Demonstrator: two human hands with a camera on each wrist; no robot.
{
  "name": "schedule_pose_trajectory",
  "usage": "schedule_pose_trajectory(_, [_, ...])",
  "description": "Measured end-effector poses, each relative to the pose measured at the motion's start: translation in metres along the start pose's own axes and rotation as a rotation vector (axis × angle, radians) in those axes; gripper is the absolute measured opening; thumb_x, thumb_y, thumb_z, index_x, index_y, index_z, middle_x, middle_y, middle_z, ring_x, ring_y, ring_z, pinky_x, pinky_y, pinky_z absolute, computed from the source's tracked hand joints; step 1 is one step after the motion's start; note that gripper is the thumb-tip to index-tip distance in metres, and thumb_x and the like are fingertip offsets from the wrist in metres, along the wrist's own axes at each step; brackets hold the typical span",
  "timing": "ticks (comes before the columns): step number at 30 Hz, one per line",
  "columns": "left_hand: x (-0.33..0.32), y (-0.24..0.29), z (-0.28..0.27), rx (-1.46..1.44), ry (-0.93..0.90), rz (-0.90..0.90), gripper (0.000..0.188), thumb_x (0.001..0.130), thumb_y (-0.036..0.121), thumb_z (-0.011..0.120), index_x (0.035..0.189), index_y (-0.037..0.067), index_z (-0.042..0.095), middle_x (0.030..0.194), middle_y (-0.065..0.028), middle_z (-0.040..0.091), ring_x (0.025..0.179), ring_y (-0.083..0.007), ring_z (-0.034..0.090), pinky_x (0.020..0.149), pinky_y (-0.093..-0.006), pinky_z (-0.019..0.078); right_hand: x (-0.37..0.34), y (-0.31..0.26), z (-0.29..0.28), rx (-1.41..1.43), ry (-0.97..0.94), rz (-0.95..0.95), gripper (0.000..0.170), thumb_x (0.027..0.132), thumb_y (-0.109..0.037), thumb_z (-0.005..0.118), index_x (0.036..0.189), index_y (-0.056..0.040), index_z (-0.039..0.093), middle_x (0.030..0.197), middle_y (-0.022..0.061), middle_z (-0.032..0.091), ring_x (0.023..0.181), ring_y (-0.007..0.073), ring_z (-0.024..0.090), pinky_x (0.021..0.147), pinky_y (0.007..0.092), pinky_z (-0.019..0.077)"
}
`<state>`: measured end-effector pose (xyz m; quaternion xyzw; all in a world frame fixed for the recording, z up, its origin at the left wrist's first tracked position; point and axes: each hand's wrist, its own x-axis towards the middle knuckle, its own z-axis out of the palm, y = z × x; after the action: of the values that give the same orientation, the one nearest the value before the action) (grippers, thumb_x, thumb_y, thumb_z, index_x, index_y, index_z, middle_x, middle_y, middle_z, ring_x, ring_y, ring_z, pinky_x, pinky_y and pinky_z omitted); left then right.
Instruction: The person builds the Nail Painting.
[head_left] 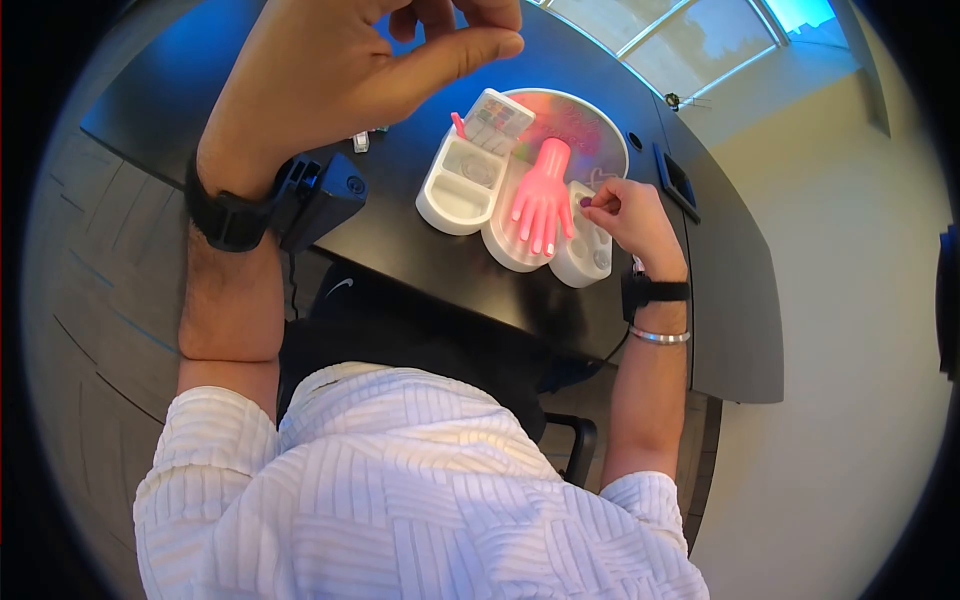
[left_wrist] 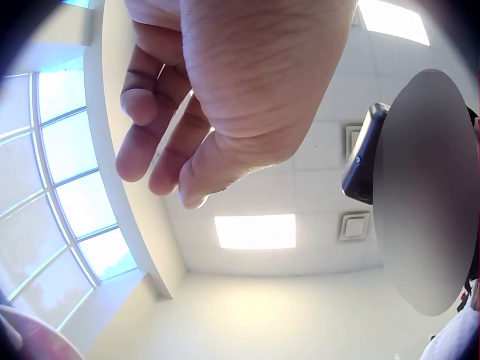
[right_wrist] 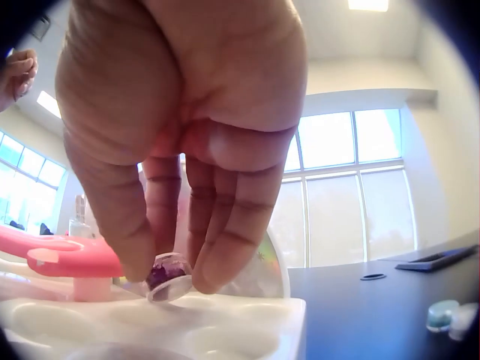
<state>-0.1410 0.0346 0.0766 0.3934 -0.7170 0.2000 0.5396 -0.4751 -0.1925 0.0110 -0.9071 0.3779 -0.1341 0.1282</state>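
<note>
My right hand (head_left: 637, 222) pinches a small clear jar with purple contents (right_wrist: 169, 274) between thumb and fingertips. The jar is tilted, close over a white tray with round wells (right_wrist: 251, 309). Just left of this hand, a pink model hand (head_left: 543, 195) with pale nails lies fingers toward me on the middle part of the white stand. My left hand (head_left: 365, 70) is raised high over the table's left side, away from the stand. Its fingers are loosely bent with nothing between them, as the left wrist view (left_wrist: 247, 82) shows.
Left of the model hand is a white box with compartments (head_left: 445, 212) and a raised clear-topped part (head_left: 500, 117). A round, pink-reflecting disc (head_left: 606, 135) stands behind. Small containers (right_wrist: 442, 315) and a black rectangular tray (head_left: 677, 182) are on the dark table (head_left: 430, 275).
</note>
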Motion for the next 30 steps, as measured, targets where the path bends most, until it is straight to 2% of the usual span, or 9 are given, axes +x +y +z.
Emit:
schedule_pose_trajectory(3, [-0.001, 0.002, 0.005, -0.048, 0.026, -0.011, 0.009, 0.09, 0.008, 0.087, 0.087, 0.004, 0.079, 0.075, -0.0057, 0.074, 0.062, -0.0136, 0.071, 0.055, -0.0258, 0.0502, 0.007, -0.001, 0.001, -0.124, -0.025, 0.047, 0.018, 0.09, -0.011, 0.085, 0.097, 0.0028, 0.076, 0.086, 0.0176, 0.078, 0.079, 0.0261, 0.079, 0.073, 0.0386, 0.0607])
schedule_pose_trajectory(5, [0.002, 0.001, 0.0, -0.027, -0.003, 0.005, 0.009, 0.09, 0.008, 0.087, 0.087, 0.004, 0.079, 0.075, -0.0057, 0.074, 0.062, -0.0133, 0.071, 0.055, -0.0256, 0.0502, 0.01, 0.003, 0.008, -0.074, 0.028, -0.05, 0.018, 0.091, -0.013, 0.084, 0.097, 0.002, 0.077, 0.089, 0.0179, 0.079, 0.078, 0.0293, 0.079, 0.072, 0.0409, 0.0603])
schedule_pose_trajectory(9, [0.001, -0.001, -0.001, -0.008, -0.019, -0.001, 0.009, 0.09, 0.008, 0.088, 0.088, 0.004, 0.079, 0.075, -0.0053, 0.075, 0.063, -0.0127, 0.071, 0.055, -0.0253, 0.0501, 0.009, 0.005, 0.012, -0.044, 0.076, -0.082, 0.015, 0.091, -0.01, 0.082, 0.098, 0.0027, 0.077, 0.086, 0.0147, 0.078, 0.076, 0.0248, 0.074, 0.074, 0.0379, 0.0579])
schedule_pose_trajectory(11, [0.002, 0.004, -0.003, -0.047, -0.021, -0.007, 0.01, 0.09, 0.008, 0.088, 0.088, 0.004, 0.079, 0.075, -0.0052, 0.075, 0.063, -0.0127, 0.071, 0.056, -0.0254, 0.0502, 0.009, 0.007, 0.009, -0.166, 0.036, -0.031, 0.017, 0.092, -0.015, 0.081, 0.093, 0.0015, 0.078, 0.095, 0.0199, 0.079, 0.086, 0.0378, 0.077, 0.079, 0.0451, 0.0593])
schedule_pose_trajectory(15, [0.006, 0.01, -0.007, -0.093, -0.039, -0.095, 0.01, 0.09, 0.008, 0.088, 0.087, 0.005, 0.079, 0.074, -0.0051, 0.074, 0.062, -0.0128, 0.07, 0.056, -0.0256, 0.0504, 0.008, 0.006, 0.009, -0.162, 0.02, 0.022, 0.017, 0.091, -0.015, 0.08, 0.097, 0.0011, 0.08, 0.094, 0.0207, 0.078, 0.088, 0.0399, 0.076, 0.081, 0.045, 0.0594])
schedule_pose_trajectory(21, [0.007, 0.025, -0.003, 0.056, 0.009, 0.022, 0.01, 0.089, 0.007, 0.089, 0.087, 0.004, 0.079, 0.074, -0.0054, 0.074, 0.061, -0.0126, 0.069, 0.056, -0.0253, 0.0495, -0.019, 0.017, -0.014, -0.14, -0.009, 0.037, 0.025, 0.092, -0.016, 0.081, 0.112, -0.0008, 0.082, 0.102, 0.0187, 0.081, 0.086, 0.0336, 0.078, 0.08, 0.0426, 0.06])
schedule_pose_trajectory(24, [0.007, 0.026, -0.003, 0.046, 0.009, 0.007, 0.011, 0.089, 0.006, 0.089, 0.087, 0.004, 0.079, 0.074, -0.0047, 0.075, 0.06, -0.0111, 0.068, 0.056, -0.0249, 0.0485, -0.043, 0.033, -0.026, -0.007, 0.219, 0.214, 0.032, 0.095, -0.015, 0.081, 0.122, 0.0014, 0.079, 0.098, 0.0131, 0.082, 0.082, 0.0204, 0.076, 0.077, 0.036, 0.0602])
schedule_pose_trajectory(28, [0.007, 0.024, 0.004, 0.075, 0.076, 0.101, 0.011, 0.088, 0.005, 0.09, 0.087, 0.004, 0.079, 0.074, -0.0047, 0.075, 0.059, -0.0096, 0.066, 0.053, -0.0242, 0.0468, -0.073, 0.078, -0.029, 0.025, 0.401, 0.259, 0.035, 0.095, -0.016, 0.083, 0.126, 0.0005, 0.078, 0.094, 0.012, 0.082, 0.081, 0.0193, 0.076, 0.078, 0.0354, 0.0606])
schedule_pose_trajectory(30, [0.003, 0.014, 0.006, -0.025, 0.07, 0.076, 0.013, 0.087, 0.005, 0.091, 0.086, 0.002, 0.078, 0.074, -0.0064, 0.075, 0.057, -0.0097, 0.066, 0.051, -0.024, 0.0465, -0.087, 0.092, -0.029, -0.003, 0.384, 0.311, 0.036, 0.094, -0.015, 0.084, 0.127, -0.0002, 0.078, 0.095, 0.0101, 0.081, 0.084, 0.0175, 0.075, 0.08, 0.0338, 0.0605])
